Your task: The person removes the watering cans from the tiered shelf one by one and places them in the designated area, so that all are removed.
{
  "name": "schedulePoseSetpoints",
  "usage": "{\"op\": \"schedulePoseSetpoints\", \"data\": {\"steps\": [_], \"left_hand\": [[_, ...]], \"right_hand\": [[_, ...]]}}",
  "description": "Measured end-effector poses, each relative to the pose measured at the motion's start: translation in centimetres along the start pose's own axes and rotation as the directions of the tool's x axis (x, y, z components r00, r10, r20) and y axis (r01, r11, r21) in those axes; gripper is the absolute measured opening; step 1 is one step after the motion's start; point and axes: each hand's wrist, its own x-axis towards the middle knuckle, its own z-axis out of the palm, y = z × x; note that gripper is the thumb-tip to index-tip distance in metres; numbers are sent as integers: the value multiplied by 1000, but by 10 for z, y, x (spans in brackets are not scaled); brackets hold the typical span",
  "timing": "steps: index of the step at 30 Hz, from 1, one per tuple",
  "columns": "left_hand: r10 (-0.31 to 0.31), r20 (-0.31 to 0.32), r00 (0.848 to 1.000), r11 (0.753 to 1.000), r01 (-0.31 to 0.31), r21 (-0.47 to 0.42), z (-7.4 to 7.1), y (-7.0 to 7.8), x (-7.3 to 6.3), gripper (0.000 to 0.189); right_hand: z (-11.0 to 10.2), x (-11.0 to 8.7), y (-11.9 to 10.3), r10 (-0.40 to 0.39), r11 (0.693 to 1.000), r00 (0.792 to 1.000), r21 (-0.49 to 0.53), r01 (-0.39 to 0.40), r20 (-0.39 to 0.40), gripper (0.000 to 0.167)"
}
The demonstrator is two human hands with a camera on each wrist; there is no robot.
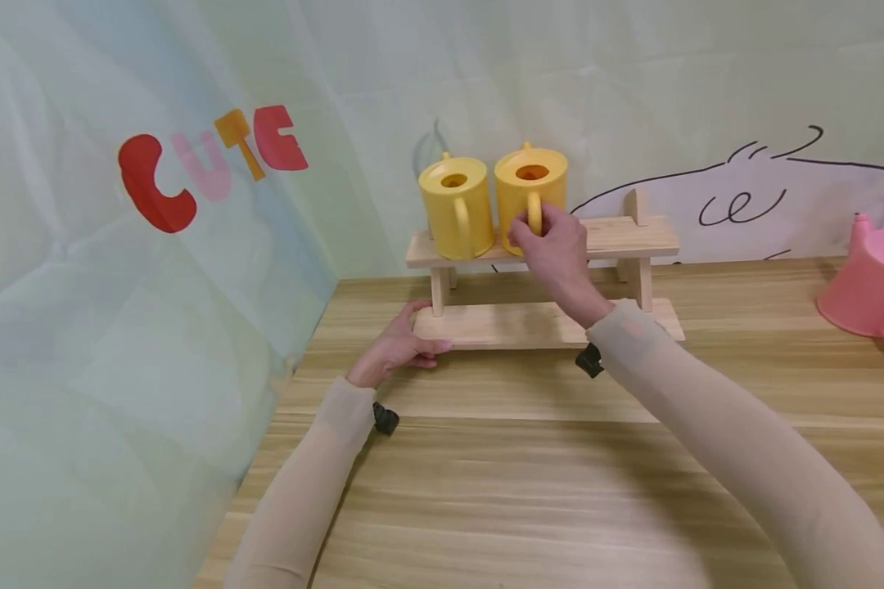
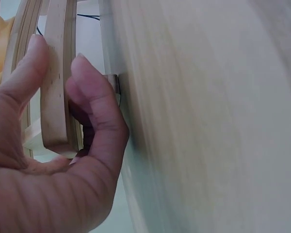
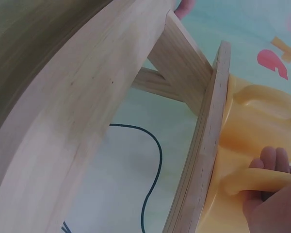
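Handle [image 1: 534, 214] looked best (slick plastic, probably), right grip [image 1: 558, 249] pinching the seemingly light, stiff yellow can [image 1: 513, 203] there, left grip [image 1: 401, 342] clasping the shelf [image 1: 504, 327].

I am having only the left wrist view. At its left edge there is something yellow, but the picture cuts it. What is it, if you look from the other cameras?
Observer: In the head view, a left yellow can and a right yellow can stand side by side on the wooden stand's upper board.

Operator: Thank you. Is one of them held, and by which part?

Observer: Yes, the right hand holds the right yellow can by its handle.

Operator: And is there some other can, outside of the stand?

Observer: One pink can is on the table, to the right of the stand, partly cut by the picture edge.
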Motion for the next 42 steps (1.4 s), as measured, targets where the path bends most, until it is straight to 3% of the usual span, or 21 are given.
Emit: {"op": "schedulePoseSetpoints", "data": {"steps": [8,17,25,30,42], "left_hand": [[0,-1,1000,1000,0,3,1,0,0,96],[5,3,1000,1000,-5,6,0,1,0,96],[3,2,1000,1000,-3,5,0,-1,2,95],[6,3,1000,1000,-6,0,0,-1,2,96],[1,8,1000,1000,-1,1,1,2,0,96]], "right_hand": [[3,6,0,51,991,998,124,-53,22,22],[3,9,-6,97,952,994,286,-108,54,32],[0,9,-2,120,984,988,144,-105,-95,45],[-5,10,1,89,988,985,136,-68,-149,44],[-30,-1,10,-7,992,985,125,29,-174,41]]}}
